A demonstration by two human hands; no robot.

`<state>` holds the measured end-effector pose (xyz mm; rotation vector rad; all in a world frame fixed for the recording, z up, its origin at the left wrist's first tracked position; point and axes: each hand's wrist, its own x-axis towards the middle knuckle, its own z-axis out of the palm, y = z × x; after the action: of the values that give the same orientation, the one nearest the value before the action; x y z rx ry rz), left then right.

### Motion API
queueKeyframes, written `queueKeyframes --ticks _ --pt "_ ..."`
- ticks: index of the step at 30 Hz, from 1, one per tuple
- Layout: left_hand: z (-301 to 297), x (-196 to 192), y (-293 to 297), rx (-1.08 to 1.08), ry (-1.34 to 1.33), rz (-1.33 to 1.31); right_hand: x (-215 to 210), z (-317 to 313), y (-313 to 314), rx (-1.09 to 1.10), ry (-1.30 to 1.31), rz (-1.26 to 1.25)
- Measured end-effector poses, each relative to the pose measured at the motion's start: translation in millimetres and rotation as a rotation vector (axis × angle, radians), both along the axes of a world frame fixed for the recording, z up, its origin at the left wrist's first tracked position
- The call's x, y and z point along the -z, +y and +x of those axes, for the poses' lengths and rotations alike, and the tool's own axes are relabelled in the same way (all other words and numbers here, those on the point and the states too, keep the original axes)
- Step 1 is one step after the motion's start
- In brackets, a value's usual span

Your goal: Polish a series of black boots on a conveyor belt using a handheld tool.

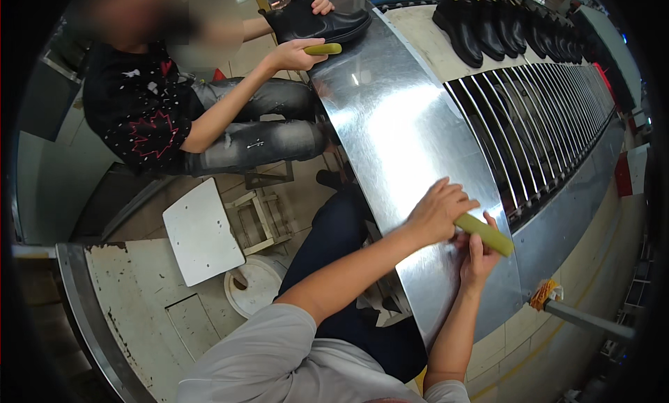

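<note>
An olive-green, rounded bar [486,234] is between my hands above the shiny metal worktop [390,131]. My left hand [440,211] is closed over its upper left end, fingers bent. My right hand [479,260] grips the bar from below, the thumb on its near side and a finger showing behind it. What the bar is for, or whether something lies under my hands, I cannot make out.
Across to the left, a seated person holds a black boot [320,23] and a similar green bar [323,49]. Black boots [481,27] line the far conveyor, beside metal rollers [529,124]. A white board [203,232], stool [254,222] and bucket [254,284] stand left.
</note>
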<state>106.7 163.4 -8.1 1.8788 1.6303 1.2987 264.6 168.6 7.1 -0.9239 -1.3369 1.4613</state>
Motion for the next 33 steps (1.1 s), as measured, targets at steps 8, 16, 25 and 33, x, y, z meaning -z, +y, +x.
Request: queueKeyframes --ticks 8,16,25,33 --pt "5.3 -13.8 -7.5 0.070 -0.113 -0.033 5.0 26.6 -2.1 0.001 -0.094 0.141" --pt "3.9 -22.1 -12.6 0.137 -0.117 -0.132 -5.2 17.0 -4.7 0.091 -0.127 0.114" --pt "-2.9 -26.1 -10.2 0.149 -0.022 -0.128 -11.1 4.9 -4.7 0.044 -0.020 0.074" --pt "-5.6 -10.5 -6.5 0.210 0.109 -0.062 -5.9 1.6 -8.3 0.030 0.051 0.001"
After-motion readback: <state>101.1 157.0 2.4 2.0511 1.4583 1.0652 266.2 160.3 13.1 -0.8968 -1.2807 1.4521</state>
